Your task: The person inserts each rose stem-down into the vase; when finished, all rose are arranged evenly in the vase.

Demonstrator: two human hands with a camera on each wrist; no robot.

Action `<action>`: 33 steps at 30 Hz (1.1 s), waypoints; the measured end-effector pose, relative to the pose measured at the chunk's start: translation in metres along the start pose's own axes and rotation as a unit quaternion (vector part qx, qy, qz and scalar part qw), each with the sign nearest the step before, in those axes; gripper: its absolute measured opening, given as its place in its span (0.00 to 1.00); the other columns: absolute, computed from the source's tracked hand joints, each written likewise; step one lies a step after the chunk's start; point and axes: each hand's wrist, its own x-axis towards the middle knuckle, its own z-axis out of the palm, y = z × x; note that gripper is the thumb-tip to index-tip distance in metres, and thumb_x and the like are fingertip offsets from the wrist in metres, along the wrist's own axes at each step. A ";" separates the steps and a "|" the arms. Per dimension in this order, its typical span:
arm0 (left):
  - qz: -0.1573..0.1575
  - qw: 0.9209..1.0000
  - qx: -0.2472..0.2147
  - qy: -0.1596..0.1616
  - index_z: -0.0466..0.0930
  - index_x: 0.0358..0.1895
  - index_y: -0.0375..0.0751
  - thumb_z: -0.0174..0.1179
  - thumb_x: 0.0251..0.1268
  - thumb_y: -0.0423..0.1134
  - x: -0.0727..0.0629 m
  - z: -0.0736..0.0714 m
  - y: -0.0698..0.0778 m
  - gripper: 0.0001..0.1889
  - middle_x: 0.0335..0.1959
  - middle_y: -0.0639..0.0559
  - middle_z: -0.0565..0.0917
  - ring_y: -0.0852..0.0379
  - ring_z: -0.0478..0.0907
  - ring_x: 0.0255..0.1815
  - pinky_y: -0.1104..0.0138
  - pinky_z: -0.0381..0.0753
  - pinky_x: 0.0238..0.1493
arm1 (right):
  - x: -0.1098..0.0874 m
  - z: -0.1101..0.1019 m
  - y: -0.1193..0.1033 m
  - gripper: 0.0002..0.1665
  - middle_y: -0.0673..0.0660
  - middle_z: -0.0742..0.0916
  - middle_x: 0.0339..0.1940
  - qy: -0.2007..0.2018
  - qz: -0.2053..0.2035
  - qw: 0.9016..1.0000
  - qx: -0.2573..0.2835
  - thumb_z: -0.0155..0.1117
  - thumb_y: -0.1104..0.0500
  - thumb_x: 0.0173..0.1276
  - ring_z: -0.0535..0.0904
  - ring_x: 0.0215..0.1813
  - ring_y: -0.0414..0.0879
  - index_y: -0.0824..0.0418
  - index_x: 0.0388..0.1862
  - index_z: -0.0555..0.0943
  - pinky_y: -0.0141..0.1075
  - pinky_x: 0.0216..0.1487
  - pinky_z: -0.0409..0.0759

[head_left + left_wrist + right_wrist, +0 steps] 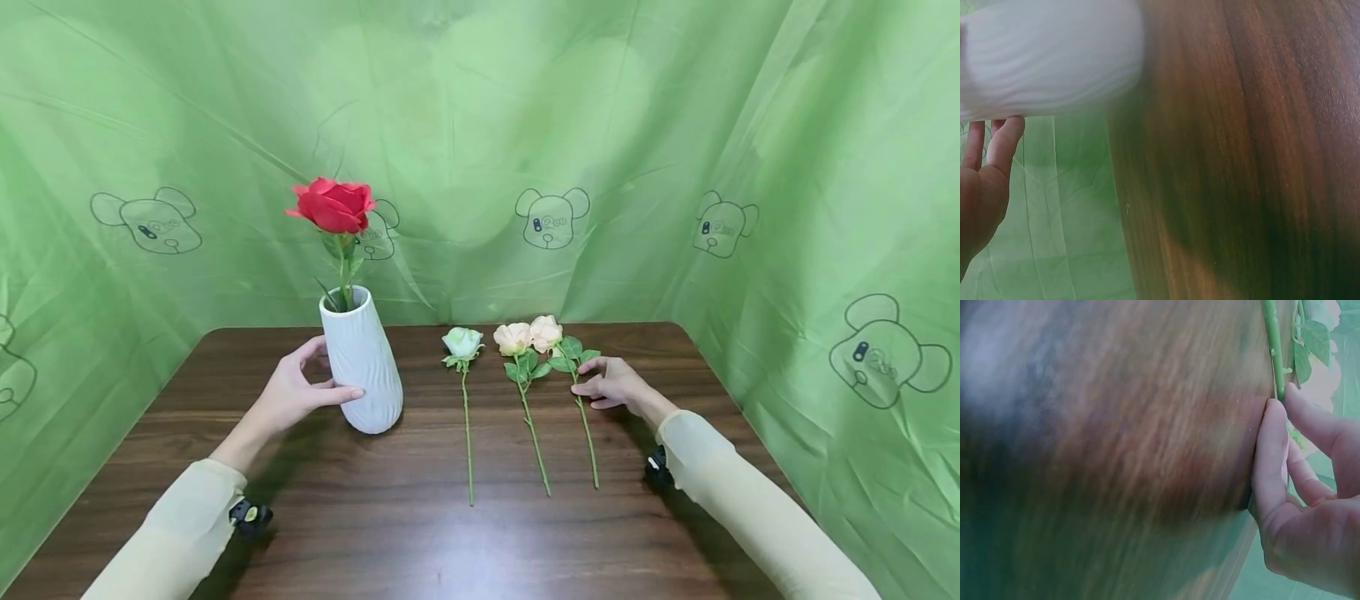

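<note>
**Vase [367,379] gripped at left, peach stem pinched at right**

The work is set on a dark brown wood-grain bench [360,533], whose rounded far corners are shown and whose near part is lit by a pale glare. It is enclosed at the back and both sides by a creased green curtain [450,125], on which bear-head outlines [553,218] are printed.

The white ribbed vase is placed on the left of the bench, with a red rose [333,206] stood in its mouth. It is shown leaning; whether its base sits flat cannot be told for certain, as the lower edge is blurred in the left wrist view. It is clasped by the left hand [296,392], the thumb laid across the front and the other fingers spread behind.

By the right hand [618,385], the stem of the right peach flower [546,332] is pinched below its leaves; the thumb and forefinger are nearly closed, only the stem being held between the tips. The left peach flower [513,338] is laid just beside it, and a white flower [462,342] is placed between that and the vase, all heads pointed toward the far edge.
</note>
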 end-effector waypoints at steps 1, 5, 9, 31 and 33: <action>-0.001 1.000 -0.001 0.000 0.74 0.66 0.43 0.82 0.46 0.32 0.000 0.000 0.000 0.40 0.53 0.45 0.79 0.49 0.77 0.54 0.65 0.86 0.53 | 0.000 0.000 0.000 0.30 0.51 0.86 0.31 0.001 0.000 1.000 0.002 0.77 0.62 0.63 0.81 0.34 0.42 0.67 0.60 0.73 0.36 0.31 0.88; 0.003 1.000 0.000 -0.003 0.73 0.66 0.41 0.82 0.47 0.32 0.001 -0.001 0.001 0.40 0.53 0.44 0.79 0.46 0.77 0.54 0.65 0.86 0.53 | -0.001 0.001 -0.001 0.32 0.52 0.86 0.30 0.000 -0.004 1.000 0.000 0.77 0.63 0.63 0.81 0.33 0.41 0.67 0.62 0.74 0.36 0.31 0.89; 0.004 1.000 0.002 -0.006 0.73 0.66 0.41 0.82 0.47 0.33 0.002 0.000 0.001 0.40 0.53 0.44 0.79 0.46 0.76 0.54 0.65 0.86 0.54 | -0.003 0.001 -0.002 0.34 0.53 0.88 0.32 -0.011 -0.007 1.000 -0.009 0.75 0.64 0.64 0.82 0.34 0.42 0.68 0.67 0.73 0.37 0.32 0.89; 0.000 1.000 0.009 -0.002 0.74 0.65 0.44 0.82 0.46 0.33 -0.001 -0.001 0.002 0.39 0.52 0.44 0.79 0.50 0.77 0.52 0.65 0.87 0.52 | -0.002 0.004 -0.005 0.33 0.59 0.86 0.39 -0.013 0.008 1.000 -0.005 0.72 0.69 0.65 0.76 0.38 0.49 0.67 0.67 0.72 0.41 0.32 0.91; 0.001 1.000 0.008 -0.003 0.74 0.65 0.44 0.82 0.46 0.33 -0.001 -0.001 0.003 0.39 0.52 0.44 0.79 0.52 0.77 0.52 0.65 0.87 0.52 | -0.004 0.005 -0.006 0.33 0.60 0.86 0.40 -0.009 0.006 1.000 -0.006 0.71 0.69 0.65 0.75 0.38 0.50 0.68 0.68 0.71 0.41 0.32 0.91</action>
